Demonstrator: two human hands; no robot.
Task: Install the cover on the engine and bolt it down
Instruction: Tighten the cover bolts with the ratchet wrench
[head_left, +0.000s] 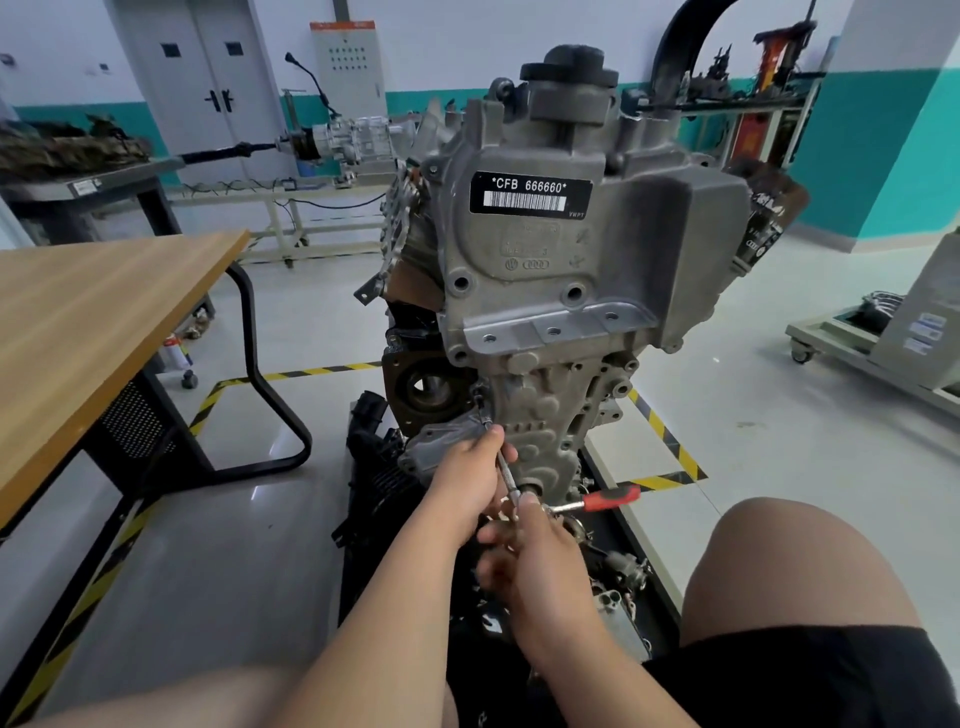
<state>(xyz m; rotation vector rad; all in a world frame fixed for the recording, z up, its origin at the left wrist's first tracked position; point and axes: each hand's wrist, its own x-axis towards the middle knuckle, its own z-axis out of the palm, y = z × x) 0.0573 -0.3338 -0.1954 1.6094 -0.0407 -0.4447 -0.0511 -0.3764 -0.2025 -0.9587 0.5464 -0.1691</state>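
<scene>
Just above and to the left of the left hand, the small grey cover is lying against the lower front of the engine, just beside the hand's knuckles. A thin extension bar is being pinched by the curled fingers and thumb of this hand. The bar is being held tilted, and its upper end is being set at the cover's upper right corner, beyond the fingertips. Whether a bolt is being engaged there cannot be told. Directly below the left hand, the ratchet is being gripped at its head by the right hand, whose fingers are curled round it. Its red handle is sticking out to the right of that hand, apart from the engine. Well to the left of both hands, a wooden tabletop is being carried on a black frame. Beside the right forearm, 1 bare knee is being shown above black shorts.
</scene>
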